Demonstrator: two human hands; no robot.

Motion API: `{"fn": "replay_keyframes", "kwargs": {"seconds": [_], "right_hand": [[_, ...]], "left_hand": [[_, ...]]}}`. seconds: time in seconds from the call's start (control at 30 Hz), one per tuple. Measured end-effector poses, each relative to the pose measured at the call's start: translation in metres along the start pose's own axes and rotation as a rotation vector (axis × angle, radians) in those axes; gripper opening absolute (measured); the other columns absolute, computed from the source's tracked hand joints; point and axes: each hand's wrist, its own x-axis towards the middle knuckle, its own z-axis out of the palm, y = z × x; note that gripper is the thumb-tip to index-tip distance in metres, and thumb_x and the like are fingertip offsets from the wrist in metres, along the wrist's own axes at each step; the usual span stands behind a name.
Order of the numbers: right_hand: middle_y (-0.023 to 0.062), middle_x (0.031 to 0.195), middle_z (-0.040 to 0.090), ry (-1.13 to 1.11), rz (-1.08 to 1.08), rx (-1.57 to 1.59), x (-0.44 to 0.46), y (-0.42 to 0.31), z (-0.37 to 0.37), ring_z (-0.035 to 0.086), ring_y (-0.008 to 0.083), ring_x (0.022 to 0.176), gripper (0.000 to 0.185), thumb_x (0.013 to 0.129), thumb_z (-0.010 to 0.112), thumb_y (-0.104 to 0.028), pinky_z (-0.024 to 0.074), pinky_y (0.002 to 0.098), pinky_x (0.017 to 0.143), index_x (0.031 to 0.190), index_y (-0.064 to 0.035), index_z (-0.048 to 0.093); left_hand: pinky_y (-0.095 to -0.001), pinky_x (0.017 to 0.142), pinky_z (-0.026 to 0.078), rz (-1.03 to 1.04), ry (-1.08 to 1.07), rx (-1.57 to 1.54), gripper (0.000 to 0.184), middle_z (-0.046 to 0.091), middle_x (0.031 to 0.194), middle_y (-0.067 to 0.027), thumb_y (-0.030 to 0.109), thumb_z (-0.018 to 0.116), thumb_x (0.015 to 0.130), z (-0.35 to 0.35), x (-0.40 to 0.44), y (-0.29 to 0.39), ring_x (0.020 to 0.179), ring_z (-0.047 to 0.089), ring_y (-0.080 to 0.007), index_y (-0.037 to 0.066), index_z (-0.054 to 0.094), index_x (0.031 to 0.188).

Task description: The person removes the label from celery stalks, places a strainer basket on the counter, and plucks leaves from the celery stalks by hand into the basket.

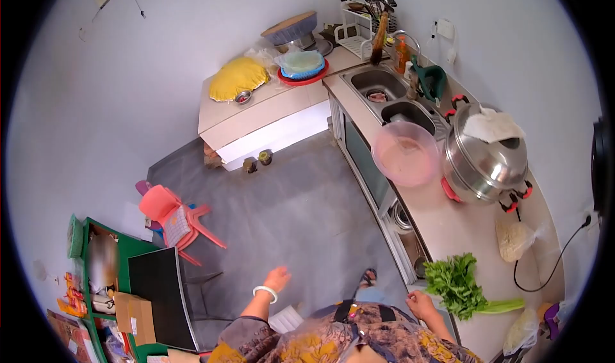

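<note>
My left hand [277,278], with a pale bangle at the wrist, hangs over the grey floor. Its fingers are loosely curled together and nothing shows in them. Beside the counter's front edge is my right hand [420,304], fingers also curled and holding nothing that I can see. Nearest to it on the counter [442,232] lies a bunch of leafy celery [460,284], its pale stalks pointing right. Farther along, a translucent pink basin [406,154] sits by the sink, next to a large steel steamer pot [482,161] with a white cloth [493,125] on its lid.
The double sink [370,81] holds a small pinkish item. Plastic bags [514,240] and a black cable [544,289] lie on the counter. A low cabinet [221,121] carries a yellow cover [238,79] and stacked baskets [301,65]. At left stand a pink chair [163,203] and green shelving [96,225].
</note>
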Motion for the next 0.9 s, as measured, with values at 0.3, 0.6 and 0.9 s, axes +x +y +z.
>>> {"fn": "replay_keyframes", "kwargs": {"seconds": [0.3,0.6,0.9], "right_hand": [[0.0161,0.079,0.067,-0.047,-0.315,-0.131,0.179,-0.082,-0.002,0.066,0.0303,0.075,0.031,0.084,0.065,-0.028,0.0519,0.0386,0.069,0.102,-0.0031,0.065],[0.0131,0.079,0.067,-0.240,-0.370,-0.066,0.327,-0.245,-0.032,0.066,0.0250,0.072,0.029,0.087,0.064,-0.023,0.0515,0.0355,0.068,0.105,-0.0011,0.061],[0.0098,0.082,0.067,-0.283,-0.228,0.341,0.491,-0.356,0.006,0.066,0.0155,0.073,0.025,0.091,0.061,-0.018,0.0532,0.0301,0.065,0.106,0.0018,0.059]], "left_hand": [[-0.0388,0.086,0.052,-0.139,0.166,-0.005,0.046,0.069,0.105,-0.0199,0.028,0.068,0.082,-0.041,0.056,-0.058,0.099,0.067,-0.0313,0.001,0.061,0.119],[-0.0398,0.088,0.051,-0.326,-0.100,0.036,0.050,0.068,0.108,-0.0198,0.034,0.069,0.080,0.017,0.073,-0.161,0.101,0.065,-0.0328,0.004,0.063,0.119],[-0.0418,0.094,0.048,-0.242,-0.012,0.225,0.047,0.066,0.109,-0.0214,0.034,0.068,0.079,-0.165,0.278,-0.055,0.107,0.061,-0.0364,0.006,0.064,0.116]]}}
